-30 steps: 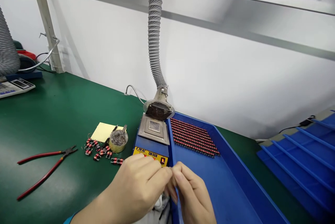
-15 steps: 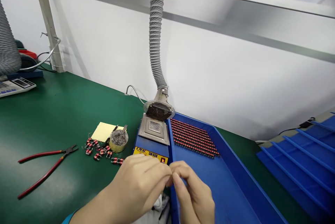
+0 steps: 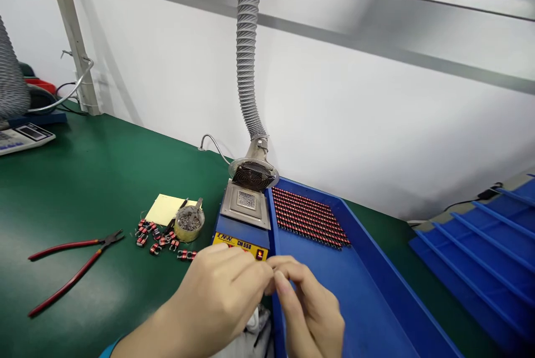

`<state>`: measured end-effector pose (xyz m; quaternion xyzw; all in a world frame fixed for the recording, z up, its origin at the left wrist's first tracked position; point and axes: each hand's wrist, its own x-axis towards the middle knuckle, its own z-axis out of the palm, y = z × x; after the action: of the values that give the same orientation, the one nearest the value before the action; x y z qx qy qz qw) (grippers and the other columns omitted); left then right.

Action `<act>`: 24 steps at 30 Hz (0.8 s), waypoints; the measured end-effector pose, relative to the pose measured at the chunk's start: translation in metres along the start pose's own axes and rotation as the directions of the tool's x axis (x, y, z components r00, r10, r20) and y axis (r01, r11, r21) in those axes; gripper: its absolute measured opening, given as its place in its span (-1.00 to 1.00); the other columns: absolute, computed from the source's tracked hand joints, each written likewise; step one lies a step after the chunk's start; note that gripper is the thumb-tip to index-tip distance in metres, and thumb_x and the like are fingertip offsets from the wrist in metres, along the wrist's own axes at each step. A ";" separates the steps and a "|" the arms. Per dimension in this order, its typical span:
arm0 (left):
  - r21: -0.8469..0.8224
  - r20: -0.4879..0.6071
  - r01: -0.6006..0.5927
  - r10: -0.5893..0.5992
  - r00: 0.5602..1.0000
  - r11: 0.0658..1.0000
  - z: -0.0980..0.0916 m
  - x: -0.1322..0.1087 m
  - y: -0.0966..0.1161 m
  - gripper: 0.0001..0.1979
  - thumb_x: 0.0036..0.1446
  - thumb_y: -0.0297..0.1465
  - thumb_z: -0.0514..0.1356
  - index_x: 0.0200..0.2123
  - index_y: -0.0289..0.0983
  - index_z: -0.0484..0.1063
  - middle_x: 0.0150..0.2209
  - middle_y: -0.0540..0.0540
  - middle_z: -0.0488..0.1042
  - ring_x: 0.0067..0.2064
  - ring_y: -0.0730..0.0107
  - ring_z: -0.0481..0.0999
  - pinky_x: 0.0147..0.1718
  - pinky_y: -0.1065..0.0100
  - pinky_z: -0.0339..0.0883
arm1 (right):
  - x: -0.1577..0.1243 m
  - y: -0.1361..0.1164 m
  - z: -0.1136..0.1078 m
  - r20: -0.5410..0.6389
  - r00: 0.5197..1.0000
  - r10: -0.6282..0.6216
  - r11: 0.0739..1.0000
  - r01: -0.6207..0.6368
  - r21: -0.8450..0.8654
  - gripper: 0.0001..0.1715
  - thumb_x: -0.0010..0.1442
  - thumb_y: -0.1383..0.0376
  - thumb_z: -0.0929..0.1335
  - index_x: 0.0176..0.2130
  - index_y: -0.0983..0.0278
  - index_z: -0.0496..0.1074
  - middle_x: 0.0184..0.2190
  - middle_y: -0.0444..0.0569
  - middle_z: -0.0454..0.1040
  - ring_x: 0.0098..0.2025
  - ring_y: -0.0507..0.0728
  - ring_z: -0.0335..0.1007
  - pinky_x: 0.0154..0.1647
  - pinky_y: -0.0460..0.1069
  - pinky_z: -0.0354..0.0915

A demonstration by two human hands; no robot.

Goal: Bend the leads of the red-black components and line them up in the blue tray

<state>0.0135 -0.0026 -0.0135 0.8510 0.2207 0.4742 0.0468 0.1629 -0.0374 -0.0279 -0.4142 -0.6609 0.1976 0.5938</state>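
My left hand (image 3: 223,291) and my right hand (image 3: 307,305) meet fingertip to fingertip in front of the blue-and-yellow solder pot (image 3: 242,232). Both are closed in a pinch; whatever lies between the fingers is hidden or too small to name. Left of my left hand, several small red-and-black wire-leaded components (image 3: 156,238) lie loose on the green bench. Beyond my right hand, a blue tray (image 3: 330,285) holds tight rows of similar red-and-black parts (image 3: 309,217). A fume hood nozzle (image 3: 254,173) hangs over the pot's square metal top.
Open red-handled pliers (image 3: 79,269) lie at left. A tin of grey scraps (image 3: 189,223) stands by a yellow paper pad (image 3: 167,209). Farther off are a calculator (image 3: 25,138), a grey flexible duct (image 3: 247,46) and ribbed blue trays (image 3: 480,252) at right.
The hands stay pinched together, with the right fingers shifting very slightly. The whole view has moved a little; no object on the bench has visibly moved.
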 end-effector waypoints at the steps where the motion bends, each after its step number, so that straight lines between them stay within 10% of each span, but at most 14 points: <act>1: 0.084 -0.009 -0.052 0.053 0.999 0.995 0.001 0.000 0.000 -0.70 0.30 -0.56 -0.06 -0.44 -0.29 0.35 -0.60 0.02 0.34 -0.58 0.40 0.25 -0.58 0.31 0.00 | 0.000 0.000 0.001 0.044 0.988 0.145 0.981 -0.149 0.121 -0.69 0.31 0.36 0.25 -0.48 0.25 0.38 -0.60 -0.14 0.37 -0.52 0.01 0.31 -0.47 -0.10 0.27; 4: 0.054 0.003 -0.043 0.043 0.999 0.998 0.001 0.001 0.001 -0.71 0.29 -0.57 -0.06 -0.43 -0.29 0.34 -0.59 0.03 0.35 -0.58 0.42 0.24 -0.57 0.32 0.02 | 0.002 0.002 0.000 0.158 0.945 0.287 0.849 -0.327 0.414 -0.54 0.35 0.20 0.21 -0.56 0.23 0.30 -0.73 -0.20 0.23 -0.62 0.00 0.22 -0.54 -0.11 0.24; 8: -0.265 0.063 0.178 -0.168 0.984 0.948 -0.004 0.001 0.001 -0.81 0.31 -0.52 0.00 -0.33 -0.27 0.35 -0.43 0.02 0.49 -0.43 0.50 0.43 -0.39 0.49 0.26 | 0.003 0.005 -0.005 0.019 0.999 0.044 0.975 -0.047 0.217 -0.90 0.21 0.37 0.38 -0.28 0.17 0.51 -0.39 -0.10 0.55 -0.28 0.08 0.49 -0.22 -0.07 0.38; 12: -0.289 0.096 0.209 -0.189 0.977 0.934 -0.003 0.000 0.000 -0.82 0.31 -0.50 0.00 -0.32 -0.27 0.36 -0.42 0.02 0.50 -0.40 0.49 0.46 -0.37 0.51 0.28 | 0.000 0.004 -0.005 -0.029 0.984 -0.179 0.984 0.178 -0.030 -0.66 0.16 0.54 0.35 -0.17 0.15 0.51 -0.30 -0.08 0.58 -0.18 0.12 0.50 -0.11 0.00 0.37; 18: 0.080 0.007 -0.055 0.054 0.998 0.995 0.003 0.000 -0.001 -0.69 0.28 -0.57 -0.05 -0.47 -0.29 0.34 -0.62 0.03 0.30 -0.60 0.41 0.20 -0.59 0.31 -0.02 | 0.001 0.001 0.001 0.156 0.930 0.333 0.847 -0.368 0.384 -0.55 0.34 0.22 0.23 -0.57 0.24 0.29 -0.69 -0.18 0.29 -0.62 0.00 0.19 -0.48 -0.08 0.25; 24: -0.389 0.176 0.309 -0.259 0.950 0.868 -0.005 0.001 0.001 -0.84 0.28 -0.50 0.02 -0.33 -0.26 0.35 -0.41 0.03 0.46 -0.39 0.50 0.43 -0.37 0.51 0.23 | 0.004 0.001 -0.007 0.068 0.993 0.097 0.963 -0.111 0.246 -0.90 0.21 0.35 0.39 -0.25 0.15 0.51 -0.36 -0.08 0.55 -0.26 0.09 0.48 -0.21 -0.05 0.37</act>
<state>0.0099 -0.0038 -0.0092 0.8066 0.2356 0.4467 0.3072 0.1702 -0.0360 -0.0247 -0.3647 -0.6244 0.3213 0.6114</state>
